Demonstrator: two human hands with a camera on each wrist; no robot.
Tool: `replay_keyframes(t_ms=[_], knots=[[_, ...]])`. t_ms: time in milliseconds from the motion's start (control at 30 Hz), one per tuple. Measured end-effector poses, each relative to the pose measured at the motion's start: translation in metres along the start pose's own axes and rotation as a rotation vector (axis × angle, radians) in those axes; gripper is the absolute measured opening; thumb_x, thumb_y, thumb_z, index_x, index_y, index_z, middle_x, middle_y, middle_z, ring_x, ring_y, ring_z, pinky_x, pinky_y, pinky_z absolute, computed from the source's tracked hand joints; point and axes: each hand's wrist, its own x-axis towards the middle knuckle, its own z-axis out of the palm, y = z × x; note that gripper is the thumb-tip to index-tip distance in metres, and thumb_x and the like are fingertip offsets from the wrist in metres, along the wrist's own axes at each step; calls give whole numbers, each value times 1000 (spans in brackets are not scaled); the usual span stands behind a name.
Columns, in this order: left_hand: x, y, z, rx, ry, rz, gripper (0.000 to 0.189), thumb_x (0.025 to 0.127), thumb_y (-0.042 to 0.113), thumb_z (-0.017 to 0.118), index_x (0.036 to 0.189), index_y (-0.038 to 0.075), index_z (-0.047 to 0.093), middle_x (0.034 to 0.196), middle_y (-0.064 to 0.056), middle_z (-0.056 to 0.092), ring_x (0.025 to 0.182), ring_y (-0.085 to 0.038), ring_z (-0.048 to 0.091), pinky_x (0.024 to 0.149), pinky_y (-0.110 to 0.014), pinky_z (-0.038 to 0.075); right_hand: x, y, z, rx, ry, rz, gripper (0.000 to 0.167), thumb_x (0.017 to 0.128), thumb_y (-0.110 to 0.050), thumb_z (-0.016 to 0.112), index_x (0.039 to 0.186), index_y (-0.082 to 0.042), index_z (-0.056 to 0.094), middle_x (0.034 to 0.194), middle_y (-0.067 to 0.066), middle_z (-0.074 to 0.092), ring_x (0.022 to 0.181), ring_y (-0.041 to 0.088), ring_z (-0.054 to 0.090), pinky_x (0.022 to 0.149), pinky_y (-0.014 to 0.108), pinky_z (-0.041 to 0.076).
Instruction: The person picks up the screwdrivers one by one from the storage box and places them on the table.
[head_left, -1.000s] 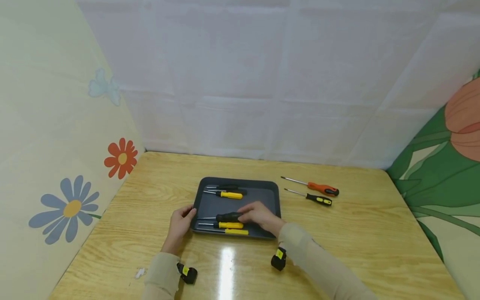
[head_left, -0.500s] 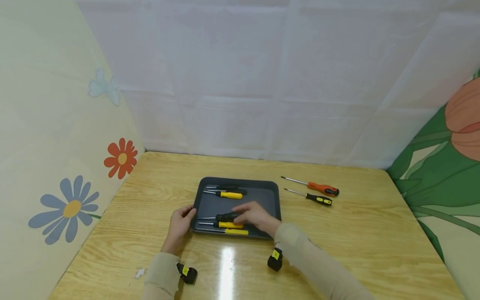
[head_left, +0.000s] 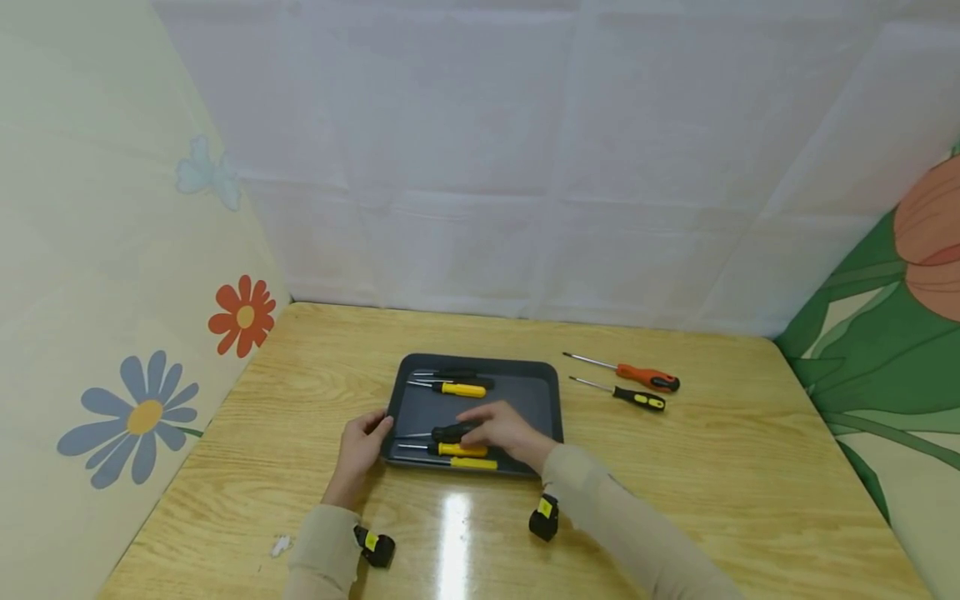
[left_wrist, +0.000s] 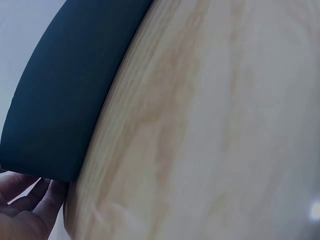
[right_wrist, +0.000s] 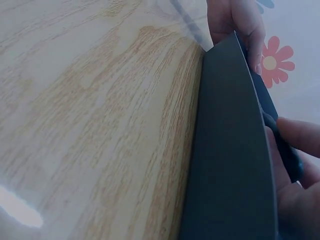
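A dark grey tray [head_left: 521,393] lies mid-table with several screwdrivers in it. My left hand [head_left: 362,443] grips the tray's left edge, thumb on the rim; its fingers [left_wrist: 25,215] show at the tray's corner [left_wrist: 70,100]. My right hand [head_left: 501,429] pinches the handle of a black-handled screwdriver [head_left: 448,434] in the tray's near half. In the right wrist view a finger [right_wrist: 300,136] lies over that handle [right_wrist: 284,150] above the tray wall [right_wrist: 230,165]. Two yellow-handled screwdrivers [head_left: 462,451] lie just nearer. Another yellow one [head_left: 461,389] and a black one [head_left: 459,375] lie at the far end.
An orange-handled screwdriver [head_left: 647,380] and a black-and-yellow one [head_left: 637,401] lie on the wooden table [head_left: 712,467] right of the tray. A white scrap [head_left: 280,546] sits near the front left. Flower-patterned walls close the left and right sides, a white sheet the back.
My right hand and forearm have slid slightly left along the black handle. The left hand and tray have stayed put.
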Motion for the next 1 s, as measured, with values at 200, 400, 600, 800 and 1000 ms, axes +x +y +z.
replay_keyframes(t_ms=[200, 400, 600, 800, 1000], knots=[[1, -1, 0, -3, -5, -7, 32, 90, 5, 51, 116, -13, 54, 115, -27, 55, 107, -32, 50, 93, -44, 40, 2, 3, 1, 18, 8, 3, 37, 79, 8, 63, 116, 5, 59, 99, 15, 64, 81, 22, 65, 74, 34, 53], [0, 0, 0, -4, 1, -3, 31, 91, 6, 51, 115, -13, 55, 113, -26, 56, 104, -31, 51, 90, -42, 41, 2, 5, 0, 52, 0, 1, 37, 80, 7, 62, 117, 5, 58, 101, 16, 63, 82, 23, 66, 75, 34, 53], [0, 0, -1, -12, 10, -3, 30, 90, 6, 52, 114, -13, 55, 112, -26, 57, 103, -31, 51, 89, -40, 41, 2, 5, -1, 86, 6, 0, 38, 80, 8, 62, 118, 6, 56, 100, 17, 63, 82, 23, 65, 75, 35, 53], [-1, 1, -1, -13, -5, -22, 31, 91, 6, 51, 117, -12, 54, 115, -27, 55, 107, -32, 50, 92, -43, 40, -2, 2, -4, 91, 22, -11, 39, 80, 9, 61, 118, 7, 56, 106, 20, 60, 83, 22, 65, 77, 34, 52], [-1, 1, -1, -9, -4, -24, 32, 91, 6, 51, 117, -13, 54, 116, -27, 54, 107, -32, 50, 92, -43, 40, -4, 2, -10, 109, 32, -25, 37, 81, 10, 59, 119, 8, 55, 112, 22, 57, 85, 23, 64, 79, 34, 52]])
